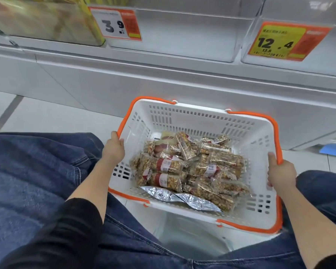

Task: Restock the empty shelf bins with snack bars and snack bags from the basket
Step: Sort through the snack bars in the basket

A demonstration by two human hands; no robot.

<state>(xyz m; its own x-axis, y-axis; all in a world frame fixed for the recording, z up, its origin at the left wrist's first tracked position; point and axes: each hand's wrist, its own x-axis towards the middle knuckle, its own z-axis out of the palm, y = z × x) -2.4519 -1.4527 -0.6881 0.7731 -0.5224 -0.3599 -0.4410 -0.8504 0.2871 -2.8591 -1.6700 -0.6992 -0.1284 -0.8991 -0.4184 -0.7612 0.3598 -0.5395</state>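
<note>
The basket [198, 117] is held low at the near centre, gripped at its left rim by the left hand [114, 149] and at its right rim by the right hand [280, 174]. It is loaded with snack bars [169, 166] and foil snack bags [180, 198]. The clear shelf bins [182, 35] at the far side are seen empty, so restocking is judged not yet begun.

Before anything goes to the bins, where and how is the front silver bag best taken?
Pinch the silver bag at its left end, coming from above on the near side. It lies flat on the basket floor; its right end reaches under the snack bars. Both hands hold the rim, so the left hand must let go first.
</note>
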